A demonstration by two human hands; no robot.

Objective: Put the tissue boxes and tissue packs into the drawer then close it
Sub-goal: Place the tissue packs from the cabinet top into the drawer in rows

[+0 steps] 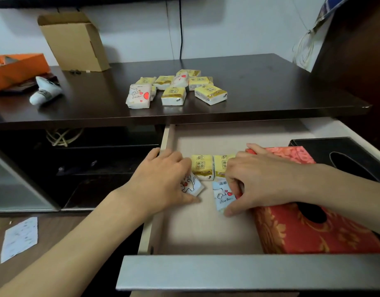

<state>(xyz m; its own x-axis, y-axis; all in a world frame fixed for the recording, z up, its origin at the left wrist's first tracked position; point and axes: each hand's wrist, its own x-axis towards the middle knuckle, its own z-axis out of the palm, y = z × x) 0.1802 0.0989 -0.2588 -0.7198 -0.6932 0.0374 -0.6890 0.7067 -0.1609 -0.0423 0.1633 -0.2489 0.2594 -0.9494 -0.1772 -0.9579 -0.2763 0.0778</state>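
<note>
Tissue packs (202, 167) lay in the drawer (206, 232); left hand (163, 181) and right hand (262, 181) each gripped a cartoon-printed pack; more waited on the dark surface (270, 86)

We have one view only, from a wide-angle camera worn on the head, so nothing is shared with a second view. It looks forward and steeply down, from just above the open drawer (206, 232), whose grey front crosses the bottom of the frame close beneath us. Both forearms enter from the lower corners and reach away from us. Beyond the drawer, farther off, the dark surface (270, 82) fills the middle, and the white wall (131, 28) closes the top. Straight edges bow toward the borders, most at the sides.
</note>
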